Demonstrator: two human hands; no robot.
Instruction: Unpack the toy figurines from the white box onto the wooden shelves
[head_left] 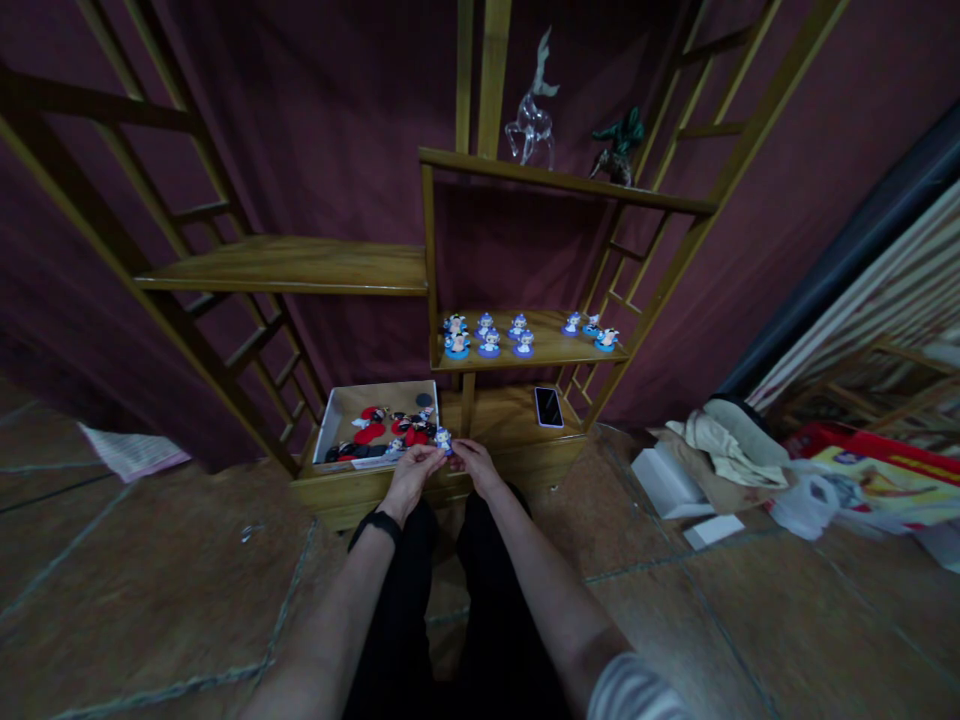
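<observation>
The figure [444, 440] is nearly upright, pinched in the fingers of the left hand [412, 475]. The right hand [475, 466] is at its right side; if it also pinches, I cannot tell. The shelf [561, 350] lies beyond the fingers, nearer the right hand.

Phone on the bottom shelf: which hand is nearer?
Right. The right hand is on the near side of the phone, off to its left; the left hand is farther left, beside the open box.
</observation>
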